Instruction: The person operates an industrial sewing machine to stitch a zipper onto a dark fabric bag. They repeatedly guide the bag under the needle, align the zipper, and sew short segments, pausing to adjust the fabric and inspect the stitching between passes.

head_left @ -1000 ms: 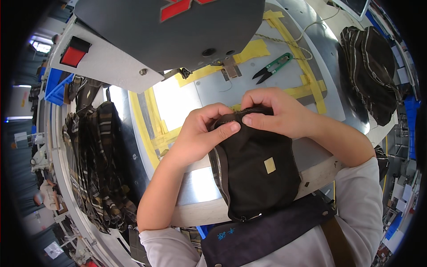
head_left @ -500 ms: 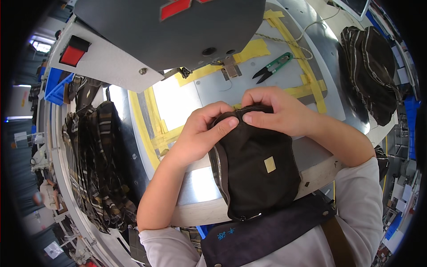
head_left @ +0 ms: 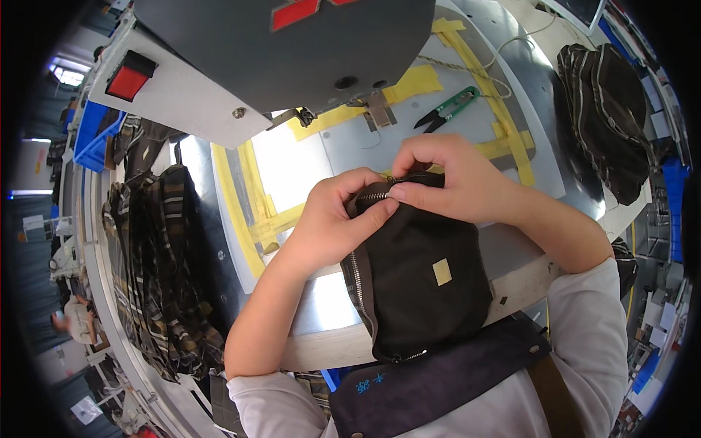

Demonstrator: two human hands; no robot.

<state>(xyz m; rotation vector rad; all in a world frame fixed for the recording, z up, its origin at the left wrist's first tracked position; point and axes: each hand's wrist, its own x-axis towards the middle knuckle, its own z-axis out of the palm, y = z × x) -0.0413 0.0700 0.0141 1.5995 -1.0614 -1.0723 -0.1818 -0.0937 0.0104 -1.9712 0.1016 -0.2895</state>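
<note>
A dark brown fabric pouch (head_left: pixel 420 292) with a metal zipper along its left side lies over the near table edge, toward my lap. A small cream label shows on its face. My left hand (head_left: pixel 339 215) pinches the pouch's far edge, thumb on top and fingers behind. Right beside it, my right hand (head_left: pixel 449 186) grips the same edge between thumb and curled fingers. Between the two thumbs a short stretch of zipper teeth (head_left: pixel 374 196) shows. Just beyond the hands stands a sewing machine (head_left: pixel 292 51), with its foot over the plate.
Green-handled thread snips (head_left: pixel 449 109) lie on the taped plate (head_left: pixel 343 150) right of the machine foot. Dark zippered pieces (head_left: pixel 606 120) are piled at the far right. Plaid fabric pieces (head_left: pixel 161 270) hang at the left, near a blue bin (head_left: pixel 95 139). Another person (head_left: pixel 79 319) is at the far left.
The pouch's far edge has turned between my fingers, so zipper teeth now show there. My right thumb has shifted slightly left, and both hands keep hold.
</note>
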